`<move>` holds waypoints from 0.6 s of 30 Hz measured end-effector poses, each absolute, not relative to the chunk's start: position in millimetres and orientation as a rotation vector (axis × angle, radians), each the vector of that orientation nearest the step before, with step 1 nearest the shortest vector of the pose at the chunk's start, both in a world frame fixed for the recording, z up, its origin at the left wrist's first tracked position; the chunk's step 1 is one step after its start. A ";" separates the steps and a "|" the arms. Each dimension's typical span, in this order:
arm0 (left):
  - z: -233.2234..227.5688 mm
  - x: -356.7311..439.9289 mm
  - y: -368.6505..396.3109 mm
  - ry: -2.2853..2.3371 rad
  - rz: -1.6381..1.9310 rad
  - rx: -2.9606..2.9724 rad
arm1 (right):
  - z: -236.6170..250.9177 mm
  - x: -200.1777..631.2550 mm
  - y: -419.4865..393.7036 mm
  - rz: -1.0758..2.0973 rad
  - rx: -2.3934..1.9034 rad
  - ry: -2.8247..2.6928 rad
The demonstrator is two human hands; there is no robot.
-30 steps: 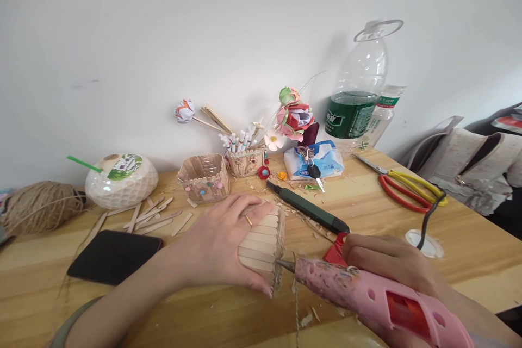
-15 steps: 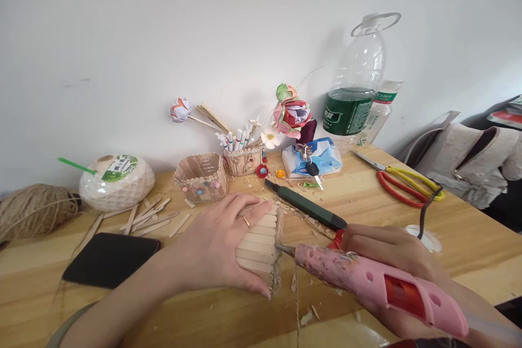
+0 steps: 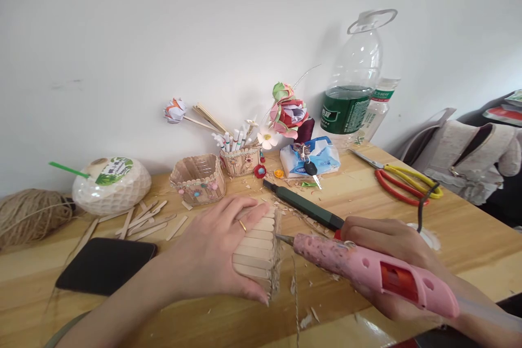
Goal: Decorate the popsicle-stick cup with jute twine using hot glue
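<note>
My left hand (image 3: 216,250) lies flat over a small box of ice-lolly sticks (image 3: 259,253) on the wooden table (image 3: 468,250), fingers wrapped around it. My right hand (image 3: 391,253) grips a pink hot-glue gun (image 3: 371,272). Its metal nozzle points left at the box's right edge, just short of a twine trim there. A thin length of twine (image 3: 295,293) hangs down from the box toward the table's front edge.
A green craft knife (image 3: 304,205) lies behind the gun. Scissors (image 3: 402,182), tissues with a key (image 3: 312,159), a large bottle (image 3: 353,87), stick holders (image 3: 198,176), loose sticks (image 3: 147,220), a black phone (image 3: 106,265), a twine ball (image 3: 30,213) and a coconut (image 3: 110,185) surround the hands. Wood shavings litter the table.
The glue gun has risen and levelled, its nozzle moving up along the box's right edge. My left hand stays on the box. The view has drifted slightly right.
</note>
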State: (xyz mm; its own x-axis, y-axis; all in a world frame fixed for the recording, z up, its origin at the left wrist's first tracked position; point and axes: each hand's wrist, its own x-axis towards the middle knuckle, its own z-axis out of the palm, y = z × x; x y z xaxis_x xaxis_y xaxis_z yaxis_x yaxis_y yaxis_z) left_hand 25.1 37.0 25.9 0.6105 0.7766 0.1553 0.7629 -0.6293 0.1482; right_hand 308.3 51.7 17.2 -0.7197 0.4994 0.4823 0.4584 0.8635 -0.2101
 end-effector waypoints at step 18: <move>27.5 25.7 35.9 1.294 0.302 2.784 | 5.6 309.8 60.2 0.222 -0.661 -2.426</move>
